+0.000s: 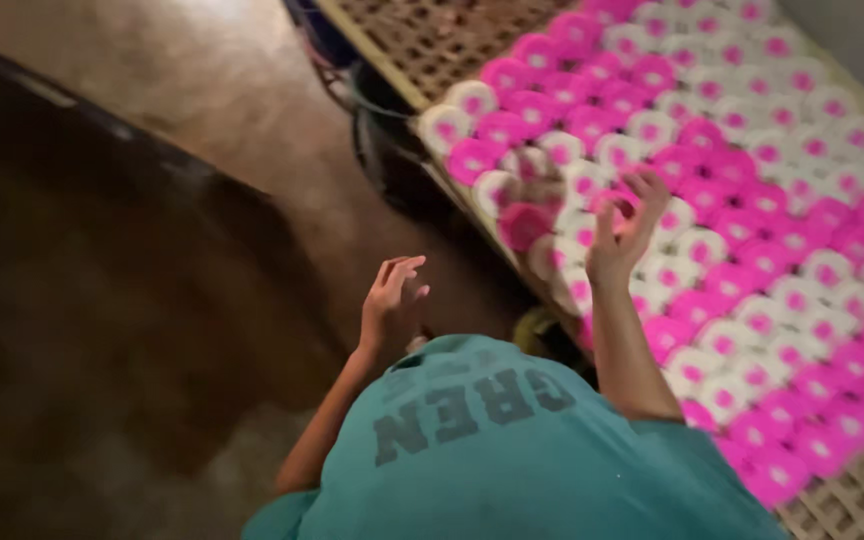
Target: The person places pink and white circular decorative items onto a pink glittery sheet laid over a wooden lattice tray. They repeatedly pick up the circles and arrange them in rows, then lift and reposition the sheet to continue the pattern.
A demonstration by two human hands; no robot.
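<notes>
While spread right-hand fingers (642, 195) hover, pink-and-white spools (752, 200) lie just beneath them

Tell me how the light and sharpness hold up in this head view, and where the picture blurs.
Head view: dim, warm light; the floor at left sinks into deep shadow. The pink and white rolls are brightest yet soft, smeared toward the far edge. The right hand is motion-blurred over them; the left hand reads slightly clearer.

Glossy plastic spools (712, 190), slatted rack (422, 40)
</notes>
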